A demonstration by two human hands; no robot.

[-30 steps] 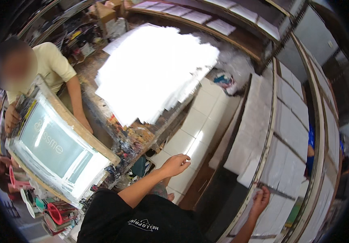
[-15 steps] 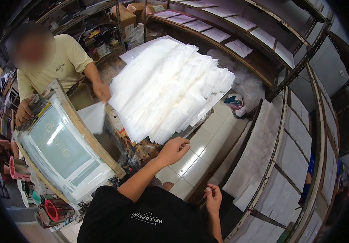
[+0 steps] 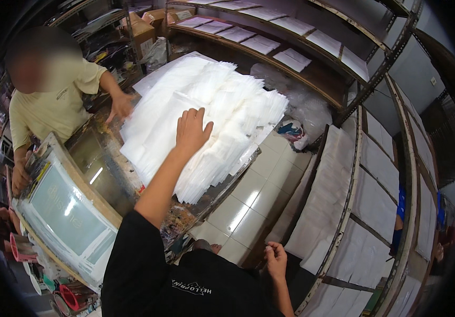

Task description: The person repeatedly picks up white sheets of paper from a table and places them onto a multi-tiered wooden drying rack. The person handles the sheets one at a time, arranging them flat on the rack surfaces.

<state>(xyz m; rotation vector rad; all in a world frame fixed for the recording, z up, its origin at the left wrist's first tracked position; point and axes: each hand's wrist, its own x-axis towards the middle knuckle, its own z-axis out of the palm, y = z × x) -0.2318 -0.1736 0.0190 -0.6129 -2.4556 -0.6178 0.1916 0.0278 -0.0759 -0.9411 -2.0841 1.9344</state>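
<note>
Over the big pile of thin white sheets (image 3: 222, 153) my left hand (image 3: 191, 129) reaches out, its fingers extended and thumb apart, at the top sheets. Whether it touches them I cannot tell. Low and to the right, away from the pile, my right hand (image 3: 276, 260) hangs with its fingers curled in and nothing visible in them. Across the table, a co-worker's hand (image 3: 119, 105) is spread beside the left edge of the pile. The co-worker's other hand (image 3: 20, 177) rests on the wooden frame of a printing screen (image 3: 61, 203), which is tilted up.
A stained work table (image 3: 177, 219) carries the pile. Drying racks with white sheets (image 3: 367, 203) stand close on my right, and a shelf with more sheets (image 3: 262, 45) runs along the back. Plastic bags (image 3: 312, 113) lie beyond the pile. Red-rimmed containers (image 3: 69, 296) stand at lower left.
My left hand has moved forward and left, from the pile's near edge to over it. The co-worker's hand has let go of a white sheet, now off the spot beside the screen.
</note>
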